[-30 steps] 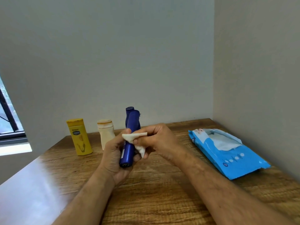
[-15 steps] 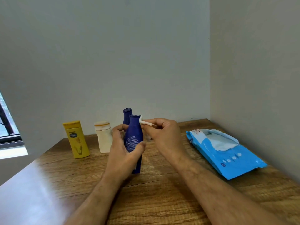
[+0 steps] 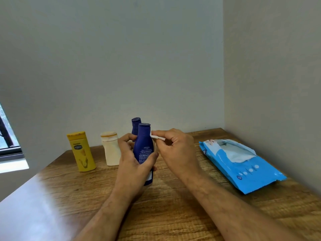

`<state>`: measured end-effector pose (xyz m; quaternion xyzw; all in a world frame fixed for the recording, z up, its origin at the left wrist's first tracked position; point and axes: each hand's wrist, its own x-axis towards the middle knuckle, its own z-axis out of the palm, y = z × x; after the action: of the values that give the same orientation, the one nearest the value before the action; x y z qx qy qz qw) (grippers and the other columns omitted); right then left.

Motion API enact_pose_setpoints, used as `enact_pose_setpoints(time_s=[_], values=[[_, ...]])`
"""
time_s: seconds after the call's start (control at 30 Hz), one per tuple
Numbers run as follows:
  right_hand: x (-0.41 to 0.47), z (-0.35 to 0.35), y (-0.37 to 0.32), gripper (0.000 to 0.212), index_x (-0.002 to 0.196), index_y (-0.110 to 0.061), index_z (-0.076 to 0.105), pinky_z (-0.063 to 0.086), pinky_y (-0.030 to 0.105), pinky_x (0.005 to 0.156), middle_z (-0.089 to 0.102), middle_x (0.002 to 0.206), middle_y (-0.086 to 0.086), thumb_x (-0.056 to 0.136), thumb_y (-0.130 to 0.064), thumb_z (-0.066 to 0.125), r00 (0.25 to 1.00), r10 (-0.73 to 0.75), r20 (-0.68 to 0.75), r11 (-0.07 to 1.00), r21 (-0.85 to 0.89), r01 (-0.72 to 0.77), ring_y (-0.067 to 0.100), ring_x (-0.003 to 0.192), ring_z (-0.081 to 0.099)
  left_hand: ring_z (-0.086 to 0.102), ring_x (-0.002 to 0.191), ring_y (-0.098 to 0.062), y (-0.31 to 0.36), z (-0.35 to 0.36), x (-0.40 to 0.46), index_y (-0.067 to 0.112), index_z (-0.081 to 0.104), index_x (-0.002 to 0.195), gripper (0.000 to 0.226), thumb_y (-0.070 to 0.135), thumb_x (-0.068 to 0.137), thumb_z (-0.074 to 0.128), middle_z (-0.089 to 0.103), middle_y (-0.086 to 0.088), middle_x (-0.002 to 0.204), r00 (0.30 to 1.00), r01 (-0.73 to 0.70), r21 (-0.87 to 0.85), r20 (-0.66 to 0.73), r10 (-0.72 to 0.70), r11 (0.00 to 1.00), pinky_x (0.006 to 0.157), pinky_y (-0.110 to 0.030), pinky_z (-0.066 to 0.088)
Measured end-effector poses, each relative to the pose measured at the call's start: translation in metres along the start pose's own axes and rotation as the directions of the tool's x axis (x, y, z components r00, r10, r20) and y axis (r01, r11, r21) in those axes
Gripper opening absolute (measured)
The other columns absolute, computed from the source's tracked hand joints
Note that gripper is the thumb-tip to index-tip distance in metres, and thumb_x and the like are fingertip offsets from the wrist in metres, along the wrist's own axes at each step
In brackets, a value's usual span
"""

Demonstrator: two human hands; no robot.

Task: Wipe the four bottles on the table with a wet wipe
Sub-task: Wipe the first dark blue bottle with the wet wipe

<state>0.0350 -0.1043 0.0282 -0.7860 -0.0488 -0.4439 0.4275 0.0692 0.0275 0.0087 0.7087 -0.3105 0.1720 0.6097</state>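
My left hand (image 3: 132, 164) grips a dark blue bottle (image 3: 143, 141) upright at the table's middle, thumb across its label. My right hand (image 3: 175, 148) pinches a folded white wet wipe (image 3: 157, 137) against the bottle's neck on its right side. A second dark blue bottle (image 3: 135, 125) stands right behind it, mostly hidden. Further left stand a cream bottle (image 3: 111, 149) and a yellow bottle (image 3: 81, 151).
A blue wet-wipe pack (image 3: 243, 164) lies open on the wooden table (image 3: 173, 214) at the right, close to the side wall. The back wall runs just behind the bottles. A window sill shows at the far left edge.
The blue bottle was tilted in my left hand with the wipe on its body; now it is upright and the wipe has moved up to the neck.
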Motion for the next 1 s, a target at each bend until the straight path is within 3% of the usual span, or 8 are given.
enact_pose_setpoints(time_s=[0.2, 0.33, 0.43, 0.57, 0.73, 0.8, 0.93, 1.0], values=[[-0.003, 0.001, -0.005, 0.024, 0.115, -0.021, 0.075, 0.048, 0.005, 0.079, 0.072, 0.1, -0.005, 0.092, -0.015, 0.068, 0.986, -0.166, 0.006, 0.985, -0.044, 0.166, 0.003, 0.092, 0.063, 0.071, 0.076, -0.024, -0.009, 0.0, 0.002, 0.039, 0.031, 0.118, 0.062, 0.009, 0.087, 0.075, 0.057, -0.005, 0.11, 1.0, -0.007, 0.006, 0.016, 0.007, 1.0, 0.063, -0.031, 0.06], [-0.003, 0.003, -0.004, 0.027, 0.115, -0.021, 0.075, 0.048, 0.006, 0.075, 0.068, 0.097, -0.006, 0.092, -0.011, 0.068, 0.986, -0.167, 0.016, 0.984, -0.061, 0.168, 0.003, 0.087, 0.062, 0.068, 0.089, -0.016, -0.014, 0.0, 0.004, 0.039, 0.03, 0.119, 0.064, 0.011, 0.086, 0.077, 0.056, 0.0, 0.11, 0.999, -0.031, 0.109, -0.023, 0.033, 0.994, 0.076, -0.032, 0.059], [-0.003, 0.004, -0.005, 0.027, 0.115, -0.021, 0.074, 0.049, 0.007, 0.079, 0.067, 0.1, -0.007, 0.092, -0.011, 0.067, 0.988, -0.154, 0.014, 0.985, -0.073, 0.154, 0.003, 0.089, 0.062, 0.068, 0.091, -0.017, -0.014, 0.0, 0.005, 0.038, 0.029, 0.119, 0.064, 0.012, 0.085, 0.077, 0.055, 0.001, 0.111, 0.999, -0.035, 0.116, -0.025, 0.038, 0.993, 0.077, -0.033, 0.06], [-0.002, 0.005, -0.006, 0.021, 0.109, -0.021, 0.074, 0.05, 0.007, 0.079, 0.068, 0.1, -0.009, 0.09, -0.014, 0.069, 0.998, -0.055, -0.023, 0.996, -0.068, 0.053, 0.0, 0.091, 0.062, 0.07, 0.081, -0.018, -0.011, 0.001, 0.005, 0.037, 0.031, 0.12, 0.064, 0.009, 0.085, 0.076, 0.055, -0.002, 0.112, 1.0, -0.001, 0.045, 0.02, 0.0, 0.999, 0.066, -0.035, 0.063], [0.001, 0.004, -0.001, 0.019, 0.111, -0.021, 0.072, 0.051, 0.007, 0.072, 0.069, 0.103, -0.01, 0.093, -0.019, 0.067, 0.997, 0.074, -0.033, 0.996, -0.052, -0.076, -0.002, 0.09, 0.061, 0.072, 0.087, -0.02, -0.006, 0.003, 0.004, 0.044, 0.031, 0.117, 0.066, 0.014, 0.084, 0.079, 0.054, 0.0, 0.119, 0.998, 0.028, -0.017, 0.058, -0.027, 0.999, 0.066, -0.036, 0.063], [0.001, 0.004, -0.002, 0.021, 0.113, -0.02, 0.072, 0.051, 0.006, 0.073, 0.069, 0.103, -0.009, 0.093, -0.018, 0.067, 0.997, 0.061, -0.042, 0.998, -0.028, -0.062, -0.002, 0.09, 0.062, 0.072, 0.087, -0.022, -0.006, 0.003, 0.005, 0.04, 0.033, 0.118, 0.063, 0.013, 0.084, 0.079, 0.057, -0.002, 0.117, 0.998, 0.042, -0.057, 0.049, -0.039, 0.997, 0.069, -0.04, 0.064], [-0.002, 0.002, -0.009, 0.025, 0.115, -0.019, 0.073, 0.05, 0.006, 0.078, 0.064, 0.102, -0.012, 0.091, -0.013, 0.069, 0.995, -0.097, -0.018, 0.995, 0.003, 0.097, -0.001, 0.096, 0.062, 0.072, 0.091, -0.014, -0.003, 0.001, 0.004, 0.027, 0.041, 0.121, 0.049, 0.009, 0.087, 0.073, 0.066, -0.004, 0.11, 0.997, 0.076, -0.187, 0.028, -0.072, 0.979, 0.073, -0.028, 0.06], [-0.002, 0.003, -0.011, 0.026, 0.116, -0.019, 0.073, 0.051, 0.008, 0.079, 0.063, 0.103, -0.01, 0.091, -0.012, 0.068, 0.991, -0.137, 0.006, 0.99, -0.015, 0.137, 0.0, 0.096, 0.061, 0.072, 0.093, -0.018, -0.004, 0.0, 0.004, 0.025, 0.044, 0.122, 0.046, 0.009, 0.088, 0.072, 0.068, -0.005, 0.11, 0.995, 0.093, -0.243, 0.042, -0.086, 0.966, 0.074, -0.03, 0.06]])
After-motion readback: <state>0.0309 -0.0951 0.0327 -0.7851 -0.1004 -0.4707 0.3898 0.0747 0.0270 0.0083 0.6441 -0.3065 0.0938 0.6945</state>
